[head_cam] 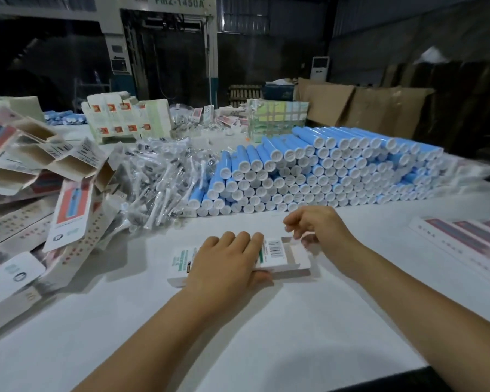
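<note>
A small white carton (283, 254) with a barcode and green print lies flat on the white table (266, 329) in front of me. My left hand (227, 267) lies over its left half, fingers across the top and thumb curled round the near edge. My right hand (320, 227) hovers at the carton's open right end, fingers curled at the end flap; whether it pinches the flap is unclear.
A big stack of blue tubes with white caps (323, 171) lies behind the carton. Bagged small parts (159, 179) are heaped to the left, beside a pile of folded cartons (54, 199). Flat printed sheets (464, 241) lie at the right.
</note>
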Demonstrator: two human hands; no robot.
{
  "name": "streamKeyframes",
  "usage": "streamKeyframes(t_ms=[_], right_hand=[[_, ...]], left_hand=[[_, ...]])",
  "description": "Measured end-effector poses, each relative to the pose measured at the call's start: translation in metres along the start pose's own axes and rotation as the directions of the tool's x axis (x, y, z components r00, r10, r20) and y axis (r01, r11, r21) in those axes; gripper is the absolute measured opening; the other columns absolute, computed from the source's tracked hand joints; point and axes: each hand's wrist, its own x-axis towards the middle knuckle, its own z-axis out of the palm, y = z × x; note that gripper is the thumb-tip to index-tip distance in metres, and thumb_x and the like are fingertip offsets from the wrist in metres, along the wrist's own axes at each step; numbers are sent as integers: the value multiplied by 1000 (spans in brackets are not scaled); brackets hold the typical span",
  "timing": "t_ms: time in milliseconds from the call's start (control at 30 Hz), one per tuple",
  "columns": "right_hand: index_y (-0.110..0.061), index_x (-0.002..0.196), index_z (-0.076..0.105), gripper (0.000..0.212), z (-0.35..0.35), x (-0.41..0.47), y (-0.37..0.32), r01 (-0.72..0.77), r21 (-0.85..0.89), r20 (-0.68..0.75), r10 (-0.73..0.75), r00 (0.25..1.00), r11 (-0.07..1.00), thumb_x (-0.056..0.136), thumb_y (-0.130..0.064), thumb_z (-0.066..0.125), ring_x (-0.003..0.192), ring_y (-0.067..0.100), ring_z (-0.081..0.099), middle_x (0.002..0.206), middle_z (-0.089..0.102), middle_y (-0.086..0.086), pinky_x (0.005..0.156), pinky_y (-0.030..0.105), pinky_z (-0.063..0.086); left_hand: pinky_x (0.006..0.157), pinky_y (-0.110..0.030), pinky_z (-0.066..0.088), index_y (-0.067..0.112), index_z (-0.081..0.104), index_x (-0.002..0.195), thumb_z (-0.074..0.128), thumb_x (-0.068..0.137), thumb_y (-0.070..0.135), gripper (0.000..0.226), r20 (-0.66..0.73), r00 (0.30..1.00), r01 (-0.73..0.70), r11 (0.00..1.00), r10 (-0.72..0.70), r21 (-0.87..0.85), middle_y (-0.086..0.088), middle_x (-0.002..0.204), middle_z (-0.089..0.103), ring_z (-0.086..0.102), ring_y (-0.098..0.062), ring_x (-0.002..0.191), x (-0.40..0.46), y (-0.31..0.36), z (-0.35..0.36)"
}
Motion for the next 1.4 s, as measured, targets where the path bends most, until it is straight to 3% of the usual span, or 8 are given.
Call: streamKeyframes(t_ms=[233,333,500,633,800,1033,1233,1400], right_hand=[[-1,74,57,20,-22,98,-98,276,-645,-261,-545,797,712,90,-6,47,68,20,47,73,54,11,59,29,32],[-10,62,40,30,-25,146,-121,95,-863,-191,-495,848,496,90,1,43,76,26,48,82,47,11,64,32,31],[-1,117,58,28,-20,194,-115,-98,-993,-110,-238,965,62,92,-5,47,111,34,56,124,57,17,78,37,46],[-4,120,55,34,-14,207,-113,-163,-986,-157,-142,977,-36,86,-7,53,109,34,55,126,53,15,72,39,42],[-5,114,57,26,-21,204,-116,-130,-987,-147,-216,965,89,93,-14,43,94,30,55,120,57,15,66,35,39],[-24,150,11,80,-37,110,-119,221,-355,-313,-338,888,908,85,-17,57,73,20,58,111,49,3,54,28,46],[-41,147,2,96,-37,-2,-26,290,244,-343,-198,918,925,80,-4,59,40,19,56,60,66,3,39,26,46],[-42,140,21,76,-9,-20,19,171,396,-388,-4,922,902,86,-4,59,45,25,62,69,66,7,43,29,50]], left_hand=[[64,-36,49,14,65,115,69,70,64,67,-103,995,-15,999,19,38,2,90,64,61,-24,78,0,8,4],[53,-35,49,12,70,104,77,61,63,66,-183,982,-35,999,42,39,1,79,63,60,-24,66,2,5,13],[55,-34,50,12,70,106,75,62,64,69,-148,989,-12,999,19,51,1,82,64,61,-23,67,5,4,13],[56,-33,50,12,70,107,73,63,66,69,-150,988,-29,999,36,46,1,83,64,61,-23,68,5,4,14],[56,-32,49,13,69,107,71,65,65,68,-139,990,-19,999,25,43,2,83,64,60,-23,69,5,5,13],[66,-35,46,14,64,118,62,74,65,68,-102,993,52,999,-52,-5,2,93,65,61,-23,80,2,5,10],[82,-38,38,17,41,138,35,84,68,74,-71,984,163,985,-166,-51,1,119,55,52,-25,105,1,1,7],[87,-38,35,17,32,144,21,85,69,80,-35,979,202,979,-202,-2,-1,127,50,48,-26,111,-1,-3,8]])
